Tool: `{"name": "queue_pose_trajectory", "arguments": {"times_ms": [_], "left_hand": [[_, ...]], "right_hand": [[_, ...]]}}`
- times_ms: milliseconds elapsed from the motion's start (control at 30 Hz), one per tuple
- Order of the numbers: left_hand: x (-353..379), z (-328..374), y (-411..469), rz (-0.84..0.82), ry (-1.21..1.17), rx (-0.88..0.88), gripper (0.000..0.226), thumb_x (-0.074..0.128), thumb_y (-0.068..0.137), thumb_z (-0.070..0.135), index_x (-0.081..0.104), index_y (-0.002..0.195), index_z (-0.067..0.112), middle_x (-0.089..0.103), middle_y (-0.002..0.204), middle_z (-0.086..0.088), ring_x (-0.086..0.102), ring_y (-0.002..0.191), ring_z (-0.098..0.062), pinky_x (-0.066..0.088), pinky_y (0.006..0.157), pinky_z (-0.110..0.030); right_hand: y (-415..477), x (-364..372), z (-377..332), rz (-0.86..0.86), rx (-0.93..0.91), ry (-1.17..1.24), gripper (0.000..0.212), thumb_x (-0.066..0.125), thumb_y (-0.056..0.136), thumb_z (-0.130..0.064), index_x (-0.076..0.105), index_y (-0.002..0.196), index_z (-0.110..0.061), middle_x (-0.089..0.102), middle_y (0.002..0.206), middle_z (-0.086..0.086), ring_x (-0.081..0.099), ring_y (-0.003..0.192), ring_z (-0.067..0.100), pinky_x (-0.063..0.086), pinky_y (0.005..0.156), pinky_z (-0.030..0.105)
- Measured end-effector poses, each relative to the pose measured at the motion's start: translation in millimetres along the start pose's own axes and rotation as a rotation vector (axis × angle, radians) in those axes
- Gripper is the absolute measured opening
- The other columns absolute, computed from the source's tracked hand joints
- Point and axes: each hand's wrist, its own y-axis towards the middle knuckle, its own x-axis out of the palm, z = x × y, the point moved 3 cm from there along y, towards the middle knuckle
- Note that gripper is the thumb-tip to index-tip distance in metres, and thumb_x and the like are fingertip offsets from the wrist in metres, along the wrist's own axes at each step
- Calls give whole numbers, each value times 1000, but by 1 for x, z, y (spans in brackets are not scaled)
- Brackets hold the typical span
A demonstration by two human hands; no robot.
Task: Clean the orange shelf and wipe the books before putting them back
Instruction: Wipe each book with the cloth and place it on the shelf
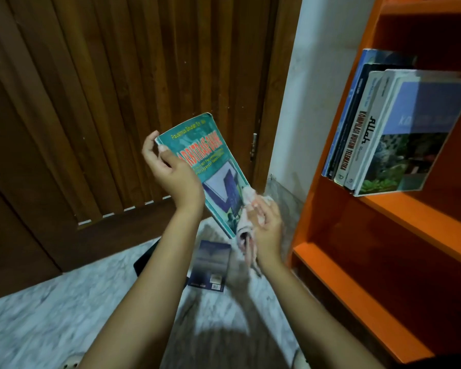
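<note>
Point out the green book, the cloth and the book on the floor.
green book [213, 161], head view, front cover.
cloth [248, 253], head view, hanging end.
book on the floor [210, 262], head view, cover.

The orange shelf [410, 222] runs off the top and right edges, the front book [415, 139] in its row is too smeared to read, the green book [210, 166] has its lower corner behind the cloth [246, 233] held by the right hand [266, 227], and the blurred dark book [210, 265] on the floor seems partly covered by the left forearm [149, 262].
</note>
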Motion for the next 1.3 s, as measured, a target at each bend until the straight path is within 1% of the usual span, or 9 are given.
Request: {"name": "queue_pose_trajectory", "arguments": {"times_ms": [100,233,567,733,900,1033,1133,1200,1300], "left_hand": [[0,2,7,-8,-22,15,23,33,101,20,43,121,18,57,109,-3,61,92,-14,52,75,-25],[7,6,6,-134,-21,-1,20,35,100,22,46,117,23,56,116,-18,61,93,-24,52,79,-38],[90,35,-54,-624,-164,-54,19,35,102,14,46,117,19,53,110,-13,60,74,-4,49,62,-17],[144,36,-103,-691,-149,-20,21,31,103,14,44,116,25,60,94,9,61,73,0,51,62,-21],[189,31,-147,-814,-115,7,25,26,104,19,40,124,27,64,84,29,61,73,1,52,66,-32],[220,22,-168,-827,-130,82,31,26,102,28,39,130,26,59,91,37,59,83,-12,52,72,-48],[243,10,-176,-786,-152,132,36,27,100,32,42,132,25,58,124,16,57,112,-26,48,88,-58],[256,-1,-180,-757,-163,157,33,27,102,25,42,131,25,43,145,-8,37,136,-28,37,106,-54],[273,-17,-186,-753,-138,225,36,27,102,14,41,134,14,28,153,-8,15,146,-19,20,116,-51]], "right_hand": [[-22,9,-3,-170,-191,-57,29,58,89,-6,62,117,-6,54,105,5,51,100,-9,42,85,6],[-4,-11,4,-86,-85,-36,30,53,86,-21,56,116,-23,56,113,7,50,104,-9,40,92,9],[62,-115,-49,-190,61,244,61,57,74,-10,45,132,-26,47,136,-11,46,121,-1,42,97,13],[68,-178,-48,-14,118,316,53,59,76,0,60,121,-29,64,122,5,59,115,24,47,99,44],[72,-232,-45,37,52,265,58,59,82,-1,49,133,-28,52,137,2,50,126,24,45,101,46],[89,-260,-38,97,18,300,62,59,78,-5,49,134,-29,52,138,7,52,125,26,44,101,49],[108,-273,-37,160,-7,323,57,51,86,7,48,132,-26,57,132,5,58,117,23,53,90,35],[121,-276,-32,204,-18,324,54,46,88,10,47,130,-24,59,126,6,61,110,20,55,81,26],[137,-274,-16,263,-4,332,50,45,88,11,51,124,-24,63,118,9,62,105,23,53,85,32]]}}
